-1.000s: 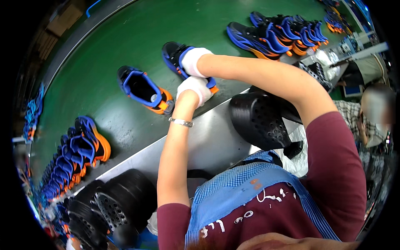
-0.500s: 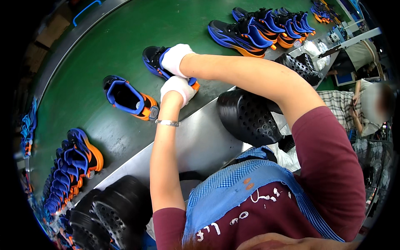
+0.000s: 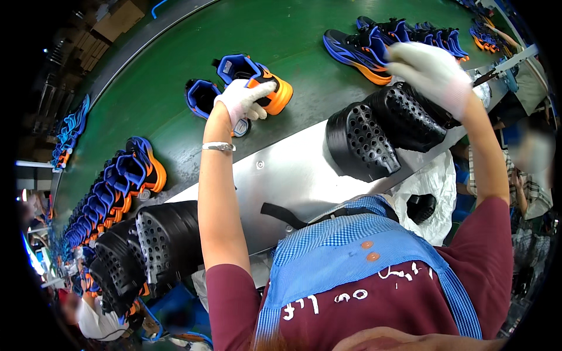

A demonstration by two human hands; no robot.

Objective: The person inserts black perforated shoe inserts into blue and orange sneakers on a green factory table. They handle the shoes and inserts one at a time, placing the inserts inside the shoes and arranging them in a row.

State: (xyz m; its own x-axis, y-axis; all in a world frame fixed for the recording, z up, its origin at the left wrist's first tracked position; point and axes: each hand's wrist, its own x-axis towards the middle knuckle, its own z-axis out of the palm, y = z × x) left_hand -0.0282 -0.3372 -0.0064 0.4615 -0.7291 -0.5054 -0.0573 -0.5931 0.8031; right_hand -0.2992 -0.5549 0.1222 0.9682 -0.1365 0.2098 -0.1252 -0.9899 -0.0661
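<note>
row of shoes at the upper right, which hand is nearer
Right. The right hand overlaps the row in view; the left hand is well left, at another shoe.

maroon sleeves (image 3: 481,257), blue checked apron (image 3: 333,266), white gloves (image 3: 237,100)

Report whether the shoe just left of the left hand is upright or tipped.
Upright: that shoe sits with its opening facing up, partly behind the left hand.

Right fingers (image 3: 404,55) blurred, held shoe (image 3: 266,75) partly hidden behind left fingers (image 3: 259,91)
</note>
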